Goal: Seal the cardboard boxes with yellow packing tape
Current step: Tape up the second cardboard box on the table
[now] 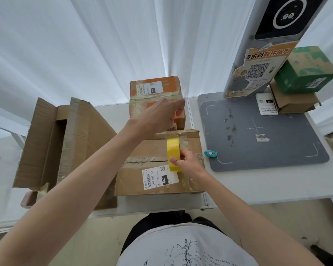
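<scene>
Nearest the camera, a white printed shirt point(181, 246) fills the bottom edge, with both bare forearms reaching out over the worktop point(258, 185). Directly ahead sits a brown cardboard box point(154, 181) with its flaps closed and a white shipping label point(160, 177) on its top. A strip of yellow tape point(173, 152) runs across the top of this box, over the flap seam. The right hand point(188, 163) rests on the near end of the strip, thumb pressed flat on the tape and the other fingers curled beside it. The left hand point(161, 114) hovers at the far edge of the box, fingers pinched together — probably on the far end of the tape, though the grip itself is hidden. Behind stands an orange box point(156, 96), already wrapped in clear tape. At left an open box point(62, 143) lies with its flaps spread. To the right, a small teal cutter point(210, 153) lies at the edge of a grey mat point(267, 131).
</scene>
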The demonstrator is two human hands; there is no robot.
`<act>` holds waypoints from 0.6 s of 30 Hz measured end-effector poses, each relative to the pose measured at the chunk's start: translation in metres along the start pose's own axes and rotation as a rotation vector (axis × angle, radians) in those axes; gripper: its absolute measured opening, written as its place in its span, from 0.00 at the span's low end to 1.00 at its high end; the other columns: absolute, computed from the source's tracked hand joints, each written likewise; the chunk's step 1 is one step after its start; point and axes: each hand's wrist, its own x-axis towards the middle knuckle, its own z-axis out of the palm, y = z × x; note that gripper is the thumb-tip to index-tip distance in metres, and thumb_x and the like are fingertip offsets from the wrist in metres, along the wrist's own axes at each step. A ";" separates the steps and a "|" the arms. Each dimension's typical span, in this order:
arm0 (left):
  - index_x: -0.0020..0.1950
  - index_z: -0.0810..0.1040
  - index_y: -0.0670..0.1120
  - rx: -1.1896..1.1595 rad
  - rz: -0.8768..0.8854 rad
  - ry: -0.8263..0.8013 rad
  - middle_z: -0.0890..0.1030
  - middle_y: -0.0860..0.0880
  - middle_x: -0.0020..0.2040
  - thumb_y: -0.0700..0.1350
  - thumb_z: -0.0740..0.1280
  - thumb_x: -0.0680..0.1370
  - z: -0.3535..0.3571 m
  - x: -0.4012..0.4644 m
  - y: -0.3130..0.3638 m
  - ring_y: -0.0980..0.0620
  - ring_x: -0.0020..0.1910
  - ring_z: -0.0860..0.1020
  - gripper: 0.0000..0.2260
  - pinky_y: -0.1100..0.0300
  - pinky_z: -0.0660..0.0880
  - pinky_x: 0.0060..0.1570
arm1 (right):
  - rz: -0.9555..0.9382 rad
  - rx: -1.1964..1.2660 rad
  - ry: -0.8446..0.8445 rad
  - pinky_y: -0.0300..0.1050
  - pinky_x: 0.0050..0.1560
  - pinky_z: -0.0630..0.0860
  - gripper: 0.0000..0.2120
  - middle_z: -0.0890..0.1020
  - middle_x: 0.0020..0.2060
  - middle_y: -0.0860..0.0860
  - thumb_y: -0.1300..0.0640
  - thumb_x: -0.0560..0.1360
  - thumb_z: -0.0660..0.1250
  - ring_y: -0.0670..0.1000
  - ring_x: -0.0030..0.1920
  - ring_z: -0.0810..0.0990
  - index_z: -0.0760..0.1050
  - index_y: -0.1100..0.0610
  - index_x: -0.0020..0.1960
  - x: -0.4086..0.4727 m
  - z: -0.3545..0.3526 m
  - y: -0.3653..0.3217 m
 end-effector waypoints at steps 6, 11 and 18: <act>0.49 0.70 0.47 0.001 0.032 0.021 0.77 0.54 0.37 0.25 0.65 0.72 0.000 0.005 -0.001 0.47 0.39 0.80 0.17 0.42 0.79 0.42 | 0.040 0.074 -0.046 0.47 0.55 0.78 0.13 0.82 0.52 0.47 0.51 0.80 0.69 0.49 0.53 0.80 0.77 0.53 0.62 0.004 -0.006 -0.002; 0.48 0.70 0.49 -0.005 0.038 0.056 0.80 0.52 0.38 0.27 0.63 0.73 0.004 0.007 -0.005 0.49 0.39 0.79 0.17 0.48 0.79 0.41 | -0.045 -0.030 0.018 0.33 0.42 0.75 0.13 0.81 0.40 0.40 0.38 0.78 0.67 0.40 0.42 0.81 0.79 0.46 0.46 -0.001 -0.008 0.001; 0.49 0.69 0.49 0.016 0.075 0.040 0.80 0.53 0.39 0.28 0.62 0.74 0.008 0.011 0.000 0.50 0.38 0.79 0.16 0.58 0.74 0.33 | 0.053 -0.182 0.633 0.47 0.44 0.70 0.08 0.77 0.45 0.52 0.56 0.82 0.58 0.51 0.44 0.75 0.74 0.57 0.47 0.042 -0.055 0.028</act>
